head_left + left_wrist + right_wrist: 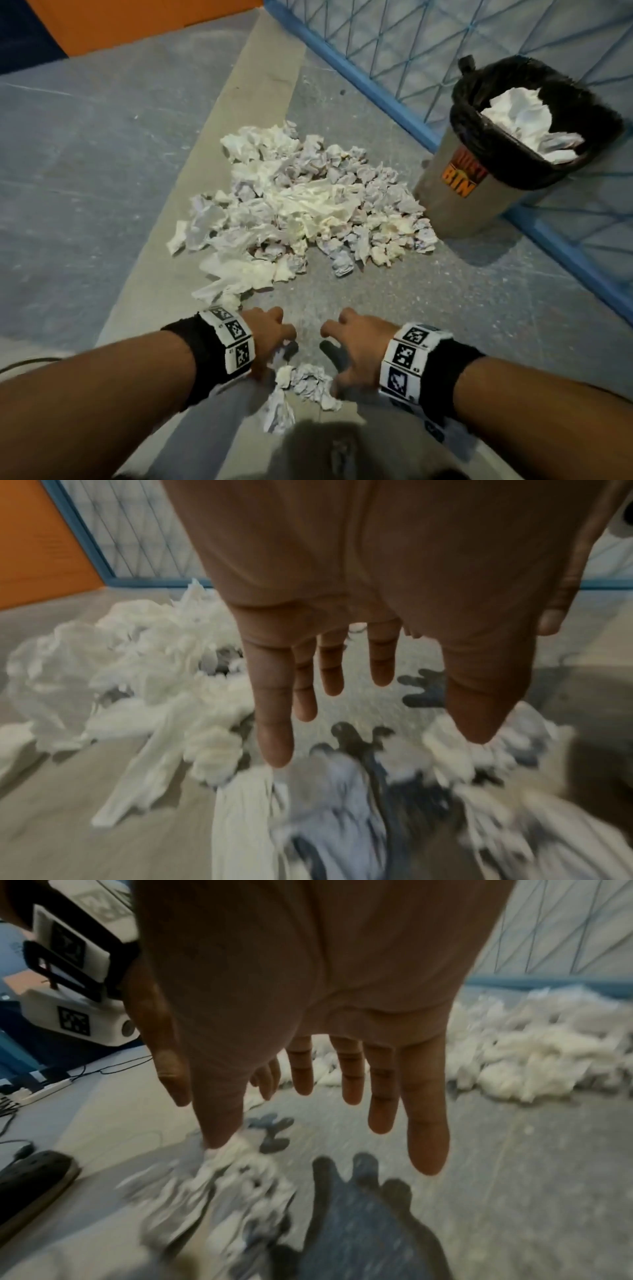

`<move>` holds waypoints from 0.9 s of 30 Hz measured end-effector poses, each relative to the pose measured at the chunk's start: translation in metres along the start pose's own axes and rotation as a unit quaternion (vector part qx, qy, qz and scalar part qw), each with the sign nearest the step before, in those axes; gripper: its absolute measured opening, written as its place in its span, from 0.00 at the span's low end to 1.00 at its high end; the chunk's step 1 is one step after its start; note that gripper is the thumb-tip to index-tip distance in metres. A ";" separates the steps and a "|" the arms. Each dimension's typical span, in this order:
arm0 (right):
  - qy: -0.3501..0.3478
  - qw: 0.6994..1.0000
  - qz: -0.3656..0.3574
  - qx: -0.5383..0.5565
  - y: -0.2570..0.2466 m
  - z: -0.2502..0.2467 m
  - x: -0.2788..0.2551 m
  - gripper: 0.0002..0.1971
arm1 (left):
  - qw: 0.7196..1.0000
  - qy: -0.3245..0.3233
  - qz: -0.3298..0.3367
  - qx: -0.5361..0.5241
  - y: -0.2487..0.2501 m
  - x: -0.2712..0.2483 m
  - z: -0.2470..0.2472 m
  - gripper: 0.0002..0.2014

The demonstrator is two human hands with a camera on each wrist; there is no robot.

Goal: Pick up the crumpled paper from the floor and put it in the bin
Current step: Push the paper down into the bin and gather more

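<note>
Both hands, left [270, 337] and right [349, 342], hang spread, empty, flanking a small clump of white crumpled paper [306, 380] on the grey floor [411, 308]. Judged light, soft, compressible: scoop from both sides. Grey bin with black liner [479, 192] stands well apart.

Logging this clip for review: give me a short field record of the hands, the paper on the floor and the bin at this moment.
left hand: open, fingers spread, over the near clump, holding nothing
right hand: open, fingers spread, on the clump's other side, holding nothing
near clump: small bunch of crumpled paper on the floor between the hands
main pile: large heap of crumpled paper farther ahead, beside the bin
bin: upright, black liner, white paper already inside
contact with clump: cannot tell, wrist views blurred
</note>
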State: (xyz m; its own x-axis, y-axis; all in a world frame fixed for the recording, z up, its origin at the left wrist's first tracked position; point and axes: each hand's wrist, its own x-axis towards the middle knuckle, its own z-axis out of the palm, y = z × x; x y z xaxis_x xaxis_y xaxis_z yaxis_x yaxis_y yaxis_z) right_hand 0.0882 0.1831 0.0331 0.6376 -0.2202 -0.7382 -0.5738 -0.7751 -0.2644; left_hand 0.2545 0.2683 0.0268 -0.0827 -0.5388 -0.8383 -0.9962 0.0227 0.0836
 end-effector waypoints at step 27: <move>0.156 0.987 -0.013 -0.040 0.057 -0.061 -0.047 0.20 | 0.951 0.297 0.082 -0.008 -0.014 0.024 -0.093 0.15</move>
State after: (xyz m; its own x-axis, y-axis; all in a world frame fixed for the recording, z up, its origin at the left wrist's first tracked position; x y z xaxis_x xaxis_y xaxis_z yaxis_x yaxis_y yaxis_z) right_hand 0.0565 0.1138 0.0908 0.7868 -0.3611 -0.5005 -0.5197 -0.8251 -0.2217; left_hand 0.2685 0.1769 0.0557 -0.2024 -0.9098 -0.3623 -0.9706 0.1371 0.1980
